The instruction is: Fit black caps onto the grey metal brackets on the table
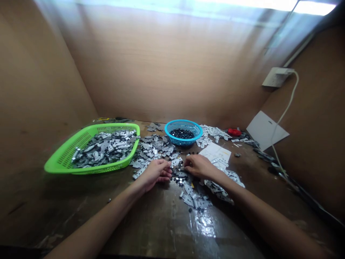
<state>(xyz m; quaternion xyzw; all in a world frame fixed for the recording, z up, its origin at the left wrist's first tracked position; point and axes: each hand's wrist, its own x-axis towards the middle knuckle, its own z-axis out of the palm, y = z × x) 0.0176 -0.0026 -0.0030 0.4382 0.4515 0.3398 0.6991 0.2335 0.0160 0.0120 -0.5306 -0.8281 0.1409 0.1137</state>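
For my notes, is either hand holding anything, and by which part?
Cannot tell: the curled left hand and the right hand sit among small grey metal pieces, and no held piece shows between the fingers.

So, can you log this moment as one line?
left hand: on grey metal parts | right hand: on same parts | green basket: nearby

body | left forearm [97, 219]: bare, slender | right forearm [272, 223]: bare, slender | left hand [155, 175]: bare | right hand [199, 166]: bare
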